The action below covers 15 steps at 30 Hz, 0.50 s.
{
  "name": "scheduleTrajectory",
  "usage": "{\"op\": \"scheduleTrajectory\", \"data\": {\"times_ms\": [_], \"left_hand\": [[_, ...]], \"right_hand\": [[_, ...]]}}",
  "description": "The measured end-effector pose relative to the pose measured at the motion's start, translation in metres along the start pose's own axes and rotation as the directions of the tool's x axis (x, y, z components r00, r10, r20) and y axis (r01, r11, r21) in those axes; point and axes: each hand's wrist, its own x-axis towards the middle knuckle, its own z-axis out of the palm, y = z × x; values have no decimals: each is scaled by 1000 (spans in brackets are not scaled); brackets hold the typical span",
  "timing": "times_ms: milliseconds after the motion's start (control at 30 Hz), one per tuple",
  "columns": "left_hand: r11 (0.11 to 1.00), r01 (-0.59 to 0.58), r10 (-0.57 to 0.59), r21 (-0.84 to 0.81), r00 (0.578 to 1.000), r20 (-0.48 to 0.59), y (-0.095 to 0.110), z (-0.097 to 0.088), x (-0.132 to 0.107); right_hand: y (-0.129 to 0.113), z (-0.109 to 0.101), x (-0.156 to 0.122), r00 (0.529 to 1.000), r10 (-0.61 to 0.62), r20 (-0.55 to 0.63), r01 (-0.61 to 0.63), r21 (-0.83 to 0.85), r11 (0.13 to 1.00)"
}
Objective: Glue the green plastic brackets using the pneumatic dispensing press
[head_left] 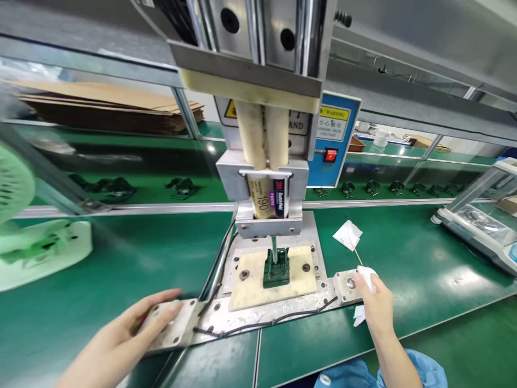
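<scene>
My left hand [133, 323] rests over the metal button box [183, 322] at the left end of the press base, fingers stretched and holding nothing. At the other end, my right hand [377, 304] is closed on a crumpled white wipe [367, 274], its thumb at the round button of the right button box [347, 285]. A thin stick [357, 255] runs from my right hand towards a white paper square [347, 235]; whether I grip it is unclear. Between my hands, a dark green plastic part [277, 272] sits on the cream plate [242, 295], under the dispensing nozzle [274, 249].
The press head [269, 221] with two adhesive tubes stands over the plate. Black cables [274, 322] cross the base. A green fan [44, 248] stands left and a glass-sided scale [484, 215] right. Several dark parts [372, 187] line the back, below stacked cardboard [100, 105].
</scene>
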Motion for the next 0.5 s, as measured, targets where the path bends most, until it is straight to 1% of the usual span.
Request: {"op": "scheduleTrajectory", "data": {"times_ms": [67,100,133,167,200,233,267,300,333,367,400,433,500], "left_hand": [[980,141,-135,-140,990,51,2,5,-10],[968,168,-164,-186,986,37,6,9,-16],[971,147,-157,-188,987,-35,11,13,-22],[986,84,-103,-141,985,-139,16,18,-27],[999,-13,0,-47,965,-263,22,23,-32],[987,-136,156,83,920,-360,28,28,-38],[937,-274,341,217,853,-394,34,35,-43],[854,-409,510,323,782,-358,40,42,-47],[761,-525,635,382,723,-271,47,49,-52],[681,-610,711,406,684,-165,54,58,-55],[622,-666,750,412,659,-66,61,66,-56],[586,-696,759,416,651,19,68,75,-57],[556,-705,742,440,660,117,76,91,-54]], "right_hand": [[3,2,1,1000,26,-8,-26,-11,1000],[5,2,1,999,41,-14,-41,-19,999],[7,2,1,998,54,-18,-54,-27,998],[9,1,1,998,67,-19,-67,-37,997],[11,1,1,997,78,-19,-79,-43,996],[12,0,1,996,90,-19,-91,-45,995],[13,-1,2,995,102,-18,-103,-43,994],[14,-1,2,993,114,-17,-114,-38,993],[14,-2,3,992,123,-17,-123,-31,992],[14,-2,3,992,128,-15,-129,-27,991],[14,-2,4,991,131,-13,-131,-24,991],[14,-2,4,991,132,-12,-133,-22,991],[13,-2,5,991,135,-11,-135,-10,991]]}}
